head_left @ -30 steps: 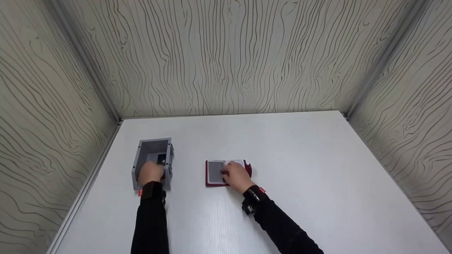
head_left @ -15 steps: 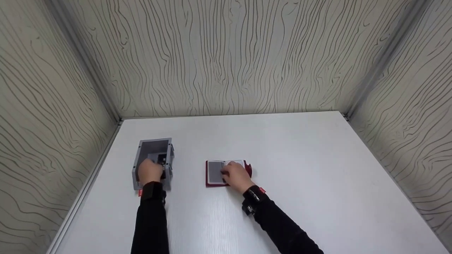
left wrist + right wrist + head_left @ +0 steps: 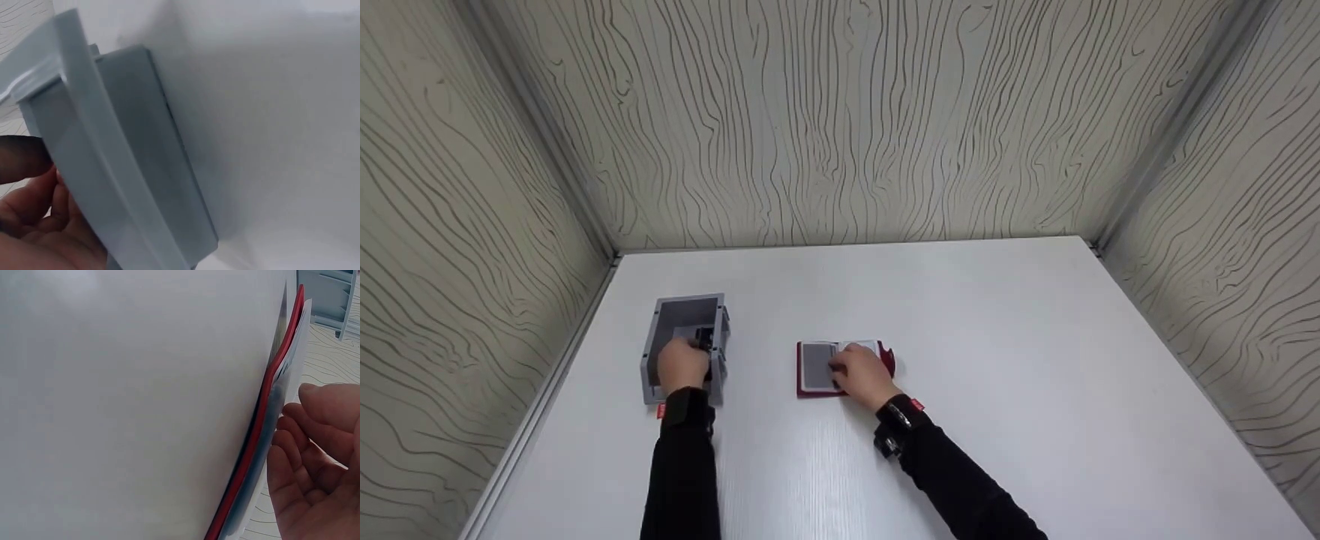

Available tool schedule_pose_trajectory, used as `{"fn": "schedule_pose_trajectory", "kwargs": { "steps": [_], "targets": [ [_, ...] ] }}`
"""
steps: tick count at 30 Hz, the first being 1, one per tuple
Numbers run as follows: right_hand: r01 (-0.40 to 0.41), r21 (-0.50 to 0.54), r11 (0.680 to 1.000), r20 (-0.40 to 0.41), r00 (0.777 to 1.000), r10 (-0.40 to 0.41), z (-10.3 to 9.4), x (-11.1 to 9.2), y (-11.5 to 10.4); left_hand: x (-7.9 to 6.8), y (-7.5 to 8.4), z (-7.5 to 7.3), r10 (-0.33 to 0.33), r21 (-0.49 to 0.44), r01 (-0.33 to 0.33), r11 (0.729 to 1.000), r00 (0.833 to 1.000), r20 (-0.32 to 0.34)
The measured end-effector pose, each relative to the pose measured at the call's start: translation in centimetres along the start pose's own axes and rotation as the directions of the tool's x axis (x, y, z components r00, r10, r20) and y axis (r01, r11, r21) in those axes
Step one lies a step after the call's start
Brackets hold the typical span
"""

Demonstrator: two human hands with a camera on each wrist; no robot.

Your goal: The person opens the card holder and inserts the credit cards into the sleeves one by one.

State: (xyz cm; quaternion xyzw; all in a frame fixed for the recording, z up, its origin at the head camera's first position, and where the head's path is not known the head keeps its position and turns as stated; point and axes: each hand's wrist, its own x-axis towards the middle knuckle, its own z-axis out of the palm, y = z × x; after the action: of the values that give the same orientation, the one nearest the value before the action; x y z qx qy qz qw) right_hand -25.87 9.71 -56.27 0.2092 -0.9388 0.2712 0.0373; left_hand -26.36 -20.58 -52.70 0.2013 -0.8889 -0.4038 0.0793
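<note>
A small red card holder [image 3: 819, 367] lies spread open in the middle of the white table, its clear sleeves showing grey and white. My right hand [image 3: 864, 375] holds its inner sleeves near the fold, with thumb and fingers bent. In the right wrist view the fingertips [image 3: 281, 464] meet the sleeve edges beside the red cover [image 3: 253, 439]. On the left, my left hand [image 3: 682, 365] reaches into a grey plastic bin [image 3: 652, 352], next to a small black object [image 3: 704, 335]. The bin wall [image 3: 107, 152] hides the fingertips; I cannot tell what they hold.
The white table [image 3: 997, 337] extends to the right of the card holder and behind it. Wood-patterned panels [image 3: 840, 127] enclose the back and both sides. Black wrist straps [image 3: 904, 412] with small cameras sit below both hands.
My left hand has shifted slightly inside the bin, a little left and then back right; the black object beside it shows differently. The right hand and card holder stay where they were.
</note>
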Motion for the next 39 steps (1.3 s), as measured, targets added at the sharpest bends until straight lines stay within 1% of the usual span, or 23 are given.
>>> {"fn": "schedule_pose_trajectory", "kwargs": {
  "steps": [2,6,12,16,18,22,26,29,35,39],
  "targets": [
    [0.003,-0.006,1.0,-0.002,1.0,-0.003,0.0,0.0,0.0,0.1,0.0,-0.1,0.001,0.0,-0.001,1.0,1.0,-0.021],
    [0.007,-0.009,1.0,-0.007,1.0,-0.007,0.0,0.0,-0.1,0.3,0.4,-0.4,0.013,-0.006,-0.013,1.0,0.994,-0.105],
    [-0.004,0.002,1.0,0.0,1.0,0.004,-0.2,-0.1,-0.2,0.3,1.9,-1.4,0.051,-0.021,-0.057,0.998,0.974,-0.222],
    [-0.002,0.007,1.0,-0.001,1.0,0.002,-0.3,-0.1,-0.2,0.2,2.9,-2.1,0.069,-0.029,-0.08,0.996,0.96,-0.27],
    [-0.002,0.008,1.0,-0.001,1.0,0.002,-0.3,-0.1,-0.2,0.2,3.3,-2.3,0.071,-0.036,-0.085,0.996,0.956,-0.284],
    [-0.001,0.006,1.0,-0.003,1.0,0.001,-0.3,-0.1,-0.2,0.0,4.3,-2.7,0.086,-0.051,-0.106,0.993,0.951,-0.298],
    [0.005,0.001,1.0,-0.012,1.0,-0.005,-0.2,-0.1,-0.1,-0.4,5.6,-2.9,0.13,-0.063,-0.157,0.986,0.943,-0.306],
    [0.015,-0.006,1.0,-0.017,1.0,-0.015,-0.2,-0.1,-0.1,-0.6,6.3,-2.7,0.143,-0.1,-0.179,0.979,0.946,-0.289],
    [0.018,-0.004,1.0,-0.025,1.0,-0.018,-0.1,-0.2,0.0,-1.5,7.4,-1.5,0.141,-0.198,-0.186,0.962,0.965,-0.223],
    [0.024,-0.002,1.0,-0.03,0.999,-0.024,0.0,-0.1,0.0,-2.1,7.7,-0.3,0.156,-0.203,-0.197,0.959,0.967,-0.202]
  ]
}}
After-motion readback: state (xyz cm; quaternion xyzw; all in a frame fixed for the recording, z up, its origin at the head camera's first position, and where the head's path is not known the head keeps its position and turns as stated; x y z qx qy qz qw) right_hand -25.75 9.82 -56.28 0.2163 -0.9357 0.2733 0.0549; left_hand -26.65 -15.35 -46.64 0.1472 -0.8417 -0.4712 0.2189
